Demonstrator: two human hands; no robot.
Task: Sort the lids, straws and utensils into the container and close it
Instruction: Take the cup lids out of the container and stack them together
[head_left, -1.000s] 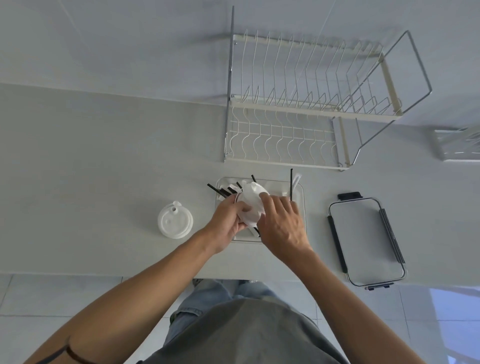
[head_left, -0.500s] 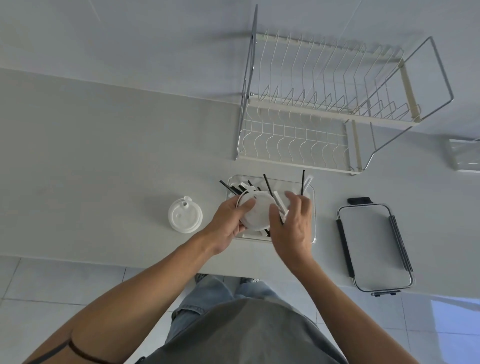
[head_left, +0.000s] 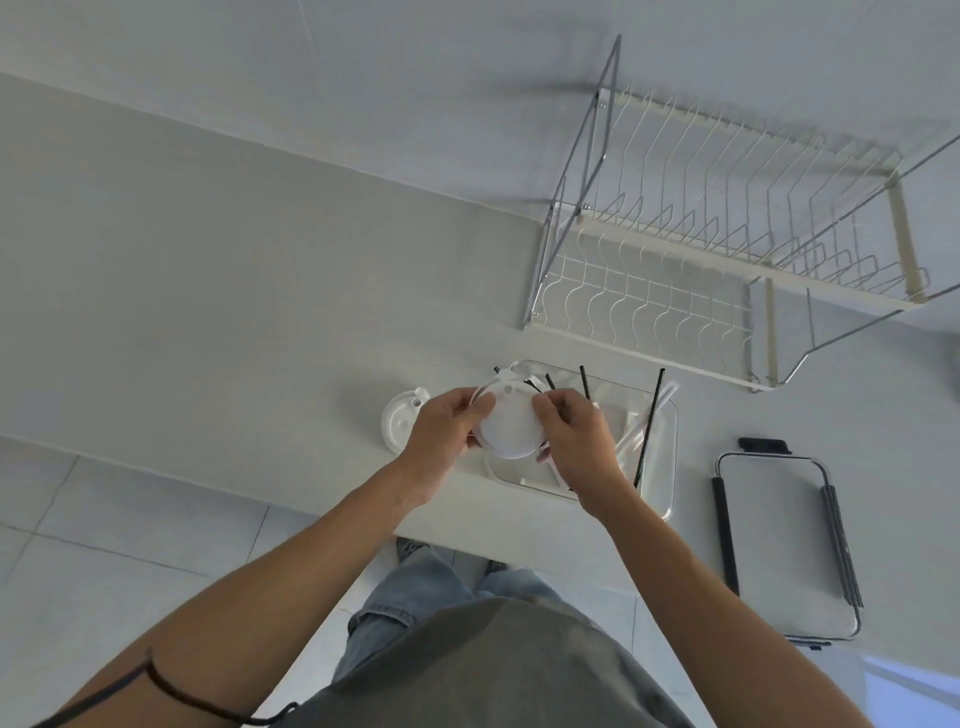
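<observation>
A clear rectangular container (head_left: 662, 467) stands on the white counter, with black straws (head_left: 648, 431) and white utensils leaning inside it. Over its left end both hands hold a stack of round white cup lids (head_left: 509, 428). My left hand (head_left: 449, 428) grips the stack's left rim, and my right hand (head_left: 576, 434) pinches its right rim. One more white cup lid (head_left: 397, 423) lies flat on the counter, just left of my left hand. The container's own cover (head_left: 774, 540), clear with black clips, lies to the right.
A white wire dish rack (head_left: 717, 249) stands behind the container against the wall. The counter's front edge runs just below the container, with tiled floor beneath it.
The stack of lids has been lifted and shifted left over the container's left end, with both hands now gripping its rims. The camera view has swung to the left.
</observation>
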